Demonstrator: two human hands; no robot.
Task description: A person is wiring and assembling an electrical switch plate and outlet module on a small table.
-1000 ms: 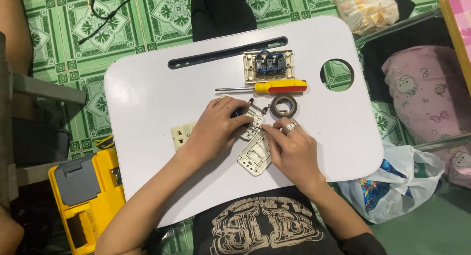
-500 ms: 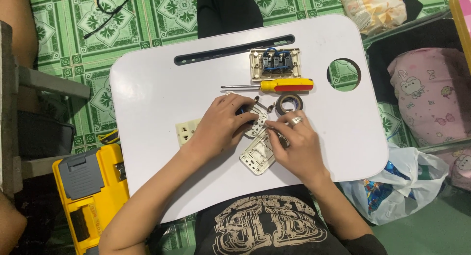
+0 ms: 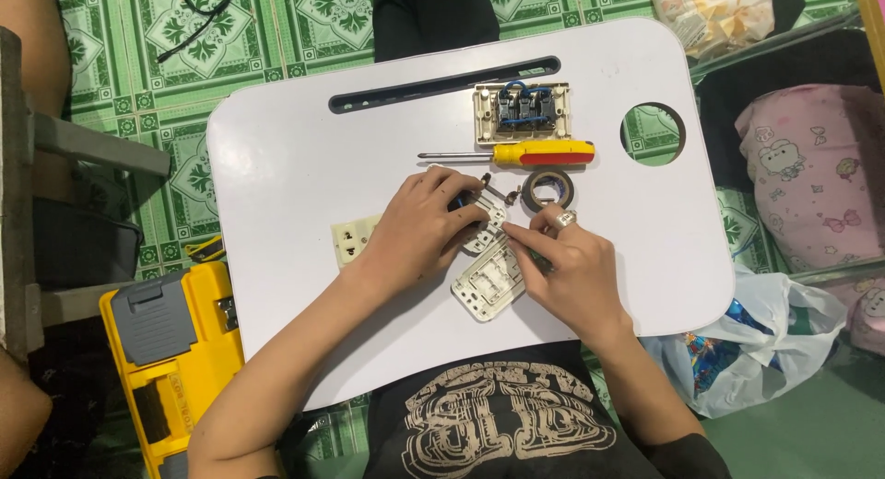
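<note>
My left hand and my right hand meet over the middle of a white lap table. Both close on a small white switch module, and a thin tool shows between my fingers. A cream switch frame lies flat just under my hands, partly covered by my right hand. A ring sits on a finger of my right hand. A cream outlet piece lies left of my left wrist.
A yellow-handled screwdriver, a roll of black tape and a wired switch plate lie beyond my hands. A yellow toolbox sits on the floor at left. Plastic bags and a pink cushion are at right.
My hands have stayed together on the small module, shifting only slightly. The view has drifted a little.
</note>
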